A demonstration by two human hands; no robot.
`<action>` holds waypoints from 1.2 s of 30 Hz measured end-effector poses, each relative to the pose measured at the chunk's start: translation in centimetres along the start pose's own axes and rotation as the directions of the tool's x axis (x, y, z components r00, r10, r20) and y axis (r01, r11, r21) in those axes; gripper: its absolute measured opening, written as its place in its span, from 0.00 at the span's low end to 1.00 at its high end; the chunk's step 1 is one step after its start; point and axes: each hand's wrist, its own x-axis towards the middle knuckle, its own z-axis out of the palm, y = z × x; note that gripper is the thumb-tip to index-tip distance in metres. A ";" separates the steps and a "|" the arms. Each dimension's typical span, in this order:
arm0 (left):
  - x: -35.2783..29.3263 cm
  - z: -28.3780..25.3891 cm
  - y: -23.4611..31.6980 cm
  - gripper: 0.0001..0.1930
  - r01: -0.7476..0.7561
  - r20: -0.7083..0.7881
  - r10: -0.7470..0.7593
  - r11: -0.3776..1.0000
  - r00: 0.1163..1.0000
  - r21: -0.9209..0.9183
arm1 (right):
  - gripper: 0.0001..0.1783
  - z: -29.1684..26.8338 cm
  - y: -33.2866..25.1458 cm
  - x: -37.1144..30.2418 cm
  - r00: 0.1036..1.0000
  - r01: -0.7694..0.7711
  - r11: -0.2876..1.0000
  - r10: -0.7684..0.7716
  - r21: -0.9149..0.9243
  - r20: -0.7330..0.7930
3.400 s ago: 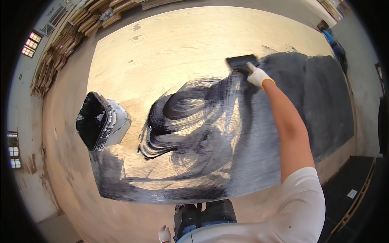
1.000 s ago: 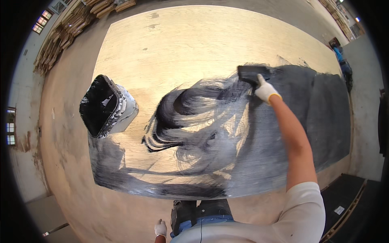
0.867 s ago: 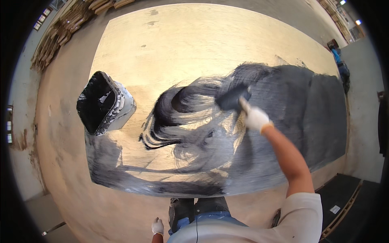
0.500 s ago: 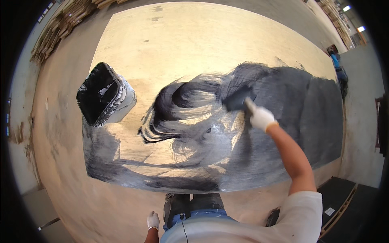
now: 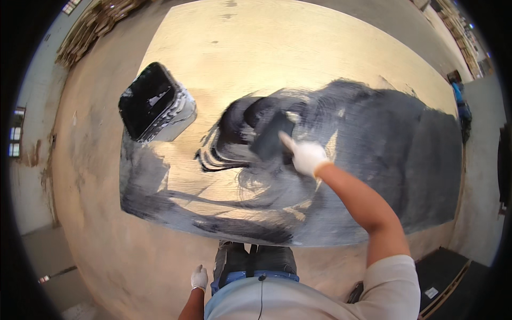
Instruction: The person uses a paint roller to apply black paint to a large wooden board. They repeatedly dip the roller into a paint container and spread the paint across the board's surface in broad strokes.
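Observation:
My right hand point(image 5: 309, 158), in a white glove, grips the handle of a wide brush point(image 5: 273, 136) coated in black paint. The brush is blurred by motion and lies against a large pale wooden panel point(image 5: 256, 50), amid streaky, half-covered black swirls. To the left, a square-mouthed white paint bucket point(image 5: 184, 118) stands on the panel; its inside and rim are smeared black. My left hand point(image 5: 199, 278), also gloved in white, hangs beside my body below the panel's near edge, its fingers loosely extended and holding nothing.
Black paint point(image 5: 421, 160) covers the panel's right part solidly, while the far part is bare wood. Stacked boards point(image 5: 93, 29) lie on the floor at the far left. Dark flat sheets point(image 5: 440, 277) lie at the lower right. A blue and dark object point(image 5: 462, 104) stands past the right edge.
My right hand has swept the brush leftward across the panel, into the swirled area. My left hand still hangs at my side. The whole view has shifted slightly.

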 end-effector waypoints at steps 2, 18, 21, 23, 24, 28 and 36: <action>-1.9 -2.2 2.1 0.27 0.063 0.002 -0.063 0.994 0.998 -0.091 | 0.48 -1.1 -0.5 -5.4 0.961 -0.134 0.987 0.150 -0.083 0.232; 5.2 -5.2 3.2 0.26 -0.220 -0.061 0.212 0.904 0.975 -0.368 | 0.48 5.4 7.4 -10.9 0.908 -0.417 0.908 0.415 -0.034 -0.066; 7.5 -6.2 1.5 0.26 -0.100 0.058 0.135 0.904 0.989 -0.415 | 0.47 4.1 7.0 -6.4 0.821 -0.491 0.820 0.548 0.294 -0.157; 10.6 -4.9 0.3 0.26 -0.038 0.083 0.088 0.879 0.993 -0.476 | 0.48 5.3 2.5 -5.0 0.880 -0.422 0.890 0.448 0.171 -0.160; 12.1 -3.9 -0.8 0.26 -0.028 0.075 0.075 0.867 0.994 -0.497 | 0.49 5.6 -1.0 -6.5 0.906 -0.415 0.907 0.419 0.070 -0.059; 14.8 -6.4 0.3 0.30 0.121 0.144 -0.002 0.556 0.990 -0.823 | 0.50 8.7 0.8 -14.2 0.831 -0.553 0.832 0.547 0.038 0.105; 14.5 -12.2 6.3 0.29 -0.038 0.168 0.249 0.654 0.954 -0.756 | 0.45 7.9 -1.1 -10.6 0.881 -0.457 0.874 0.470 0.164 -0.052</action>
